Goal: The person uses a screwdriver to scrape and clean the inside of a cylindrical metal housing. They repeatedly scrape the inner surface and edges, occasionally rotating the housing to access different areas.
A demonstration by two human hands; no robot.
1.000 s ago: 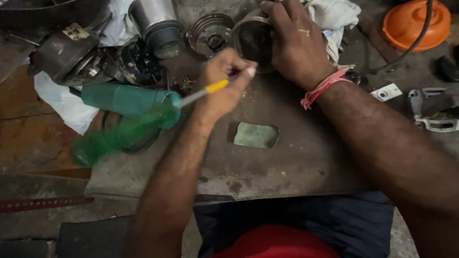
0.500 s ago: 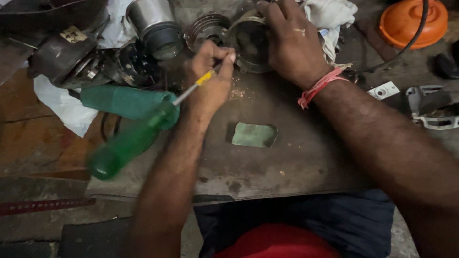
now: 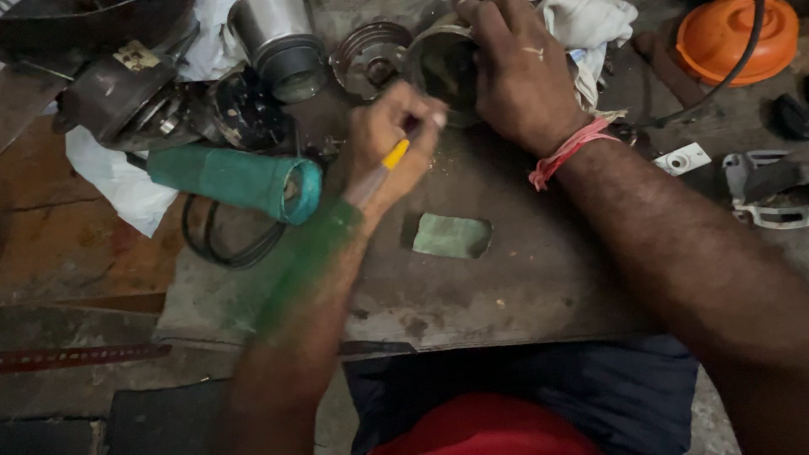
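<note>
Looks like he's mid-prying here: right hand [image 3: 514, 80] clamped over the round metal housing [image 3: 434, 67], left hand [image 3: 392, 147] gripping the green-handled screwdriver [image 3: 337, 227] right beside it, next move needs careful tip placement.

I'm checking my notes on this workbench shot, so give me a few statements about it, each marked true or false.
1. The left hand holds a screwdriver with a green handle. True.
2. The right hand lies flat on the bench. False: it grips a round metal housing.
3. A red thread circles the right wrist. True.
4. The orange cap sits at the far left. False: it is at the top right.
5. A green cylinder lies left of the left hand. True.
</note>
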